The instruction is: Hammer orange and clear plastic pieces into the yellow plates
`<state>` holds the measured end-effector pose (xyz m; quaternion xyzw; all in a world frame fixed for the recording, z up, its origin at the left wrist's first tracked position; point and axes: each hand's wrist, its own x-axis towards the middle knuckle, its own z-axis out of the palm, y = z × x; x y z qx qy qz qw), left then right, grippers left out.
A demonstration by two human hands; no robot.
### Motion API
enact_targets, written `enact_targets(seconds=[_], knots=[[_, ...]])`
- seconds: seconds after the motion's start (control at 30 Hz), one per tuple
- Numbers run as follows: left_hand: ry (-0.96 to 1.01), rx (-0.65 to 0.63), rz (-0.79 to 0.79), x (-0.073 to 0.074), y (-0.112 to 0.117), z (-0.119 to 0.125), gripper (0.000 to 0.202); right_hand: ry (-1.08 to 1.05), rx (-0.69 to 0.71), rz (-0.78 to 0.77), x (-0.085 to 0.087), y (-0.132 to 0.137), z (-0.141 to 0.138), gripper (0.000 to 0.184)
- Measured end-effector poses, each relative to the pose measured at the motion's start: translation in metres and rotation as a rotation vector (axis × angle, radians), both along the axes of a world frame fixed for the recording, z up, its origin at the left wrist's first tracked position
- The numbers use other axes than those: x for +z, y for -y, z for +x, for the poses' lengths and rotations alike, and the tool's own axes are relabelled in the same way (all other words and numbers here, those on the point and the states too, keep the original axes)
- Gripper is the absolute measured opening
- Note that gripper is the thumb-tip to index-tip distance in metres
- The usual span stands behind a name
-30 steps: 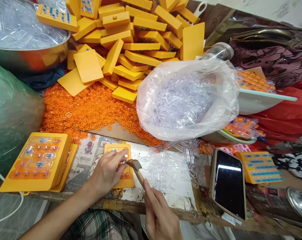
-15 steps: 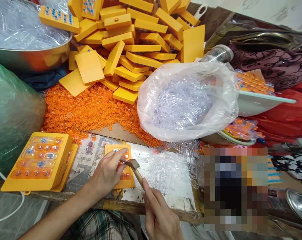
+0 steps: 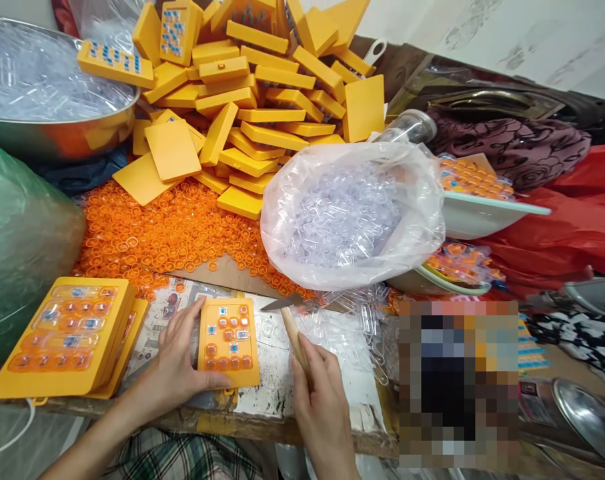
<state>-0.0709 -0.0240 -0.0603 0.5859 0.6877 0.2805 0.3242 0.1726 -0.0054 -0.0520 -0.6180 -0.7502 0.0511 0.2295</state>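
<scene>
— Nearby?
— Beyond left hand (image 3: 179,347), rings (image 3: 157,230); beyond right hand (image 3: 323,390), clamped round tool (image 3: 291,327), bag (image 3: 352,220).
— And box (image 3: 228,340)?
— Clasped in left hand, just left of right hand; face-up, pointing lengthwise forward.

A workshop, shown by piled yellow cases (image 3: 272,115), heaped orange rings (image 3: 167,233) and a worn bench (image 3: 267,401).

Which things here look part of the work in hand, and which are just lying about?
Probably in use:
wooden-handled blade, in the right hand
yellow case, gripped by the left hand
loose orange rings, matching those in the case
pile of yellow cases, behind

Probably just lying about:
red sheet, far right
patterned cloth, beside the red sheet
</scene>
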Motion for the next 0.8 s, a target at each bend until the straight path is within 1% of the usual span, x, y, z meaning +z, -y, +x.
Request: enact_targets(seconds=[0.07, 0.13, 0.2, 0.27, 0.37, 0.47, 0.57, 0.6, 0.7, 0.8], knots=[[-0.049, -0.101, -0.050, -0.003, 0.002, -0.001, 0.135, 0.064, -0.001, 0.037, 0.000, -0.007, -0.015, 0.036], [-0.101, -0.184, -0.066, -0.004, -0.001, -0.001, 0.146, 0.122, -0.003, 0.069, -0.001, -0.014, -0.022, 0.036], [-0.131, -0.240, -0.072, -0.004, -0.007, -0.002, 0.145, 0.175, 0.020, 0.109, 0.001, -0.020, -0.021, 0.033], [-0.146, -0.269, -0.052, -0.004, -0.011, -0.003, 0.140, 0.204, 0.059, 0.148, 0.006, -0.029, -0.015, 0.028], [-0.133, -0.283, 0.012, -0.002, -0.012, -0.004, 0.131, 0.234, 0.080, 0.207, 0.017, -0.054, -0.001, 0.026], [-0.015, -0.312, 0.058, 0.000, -0.008, -0.005, 0.123, 0.302, 0.088, 0.208, 0.020, -0.090, 0.012, 0.026], [0.157, -0.350, 0.055, 0.000, -0.005, -0.006, 0.120, 0.349, 0.113, 0.167, 0.012, -0.122, 0.018, 0.014], [0.200, -0.350, 0.055, 0.000, -0.005, -0.007, 0.119, 0.353, 0.116, 0.158, 0.008, -0.129, 0.018, 0.014], [0.338, -0.306, 0.072, -0.002, -0.006, -0.007, 0.120, 0.334, 0.118, 0.142, 0.001, -0.141, 0.017, 0.022], [0.540, -0.196, 0.065, -0.007, -0.007, -0.002, 0.127, 0.275, 0.127, 0.132, 0.005, -0.135, 0.014, 0.020]])
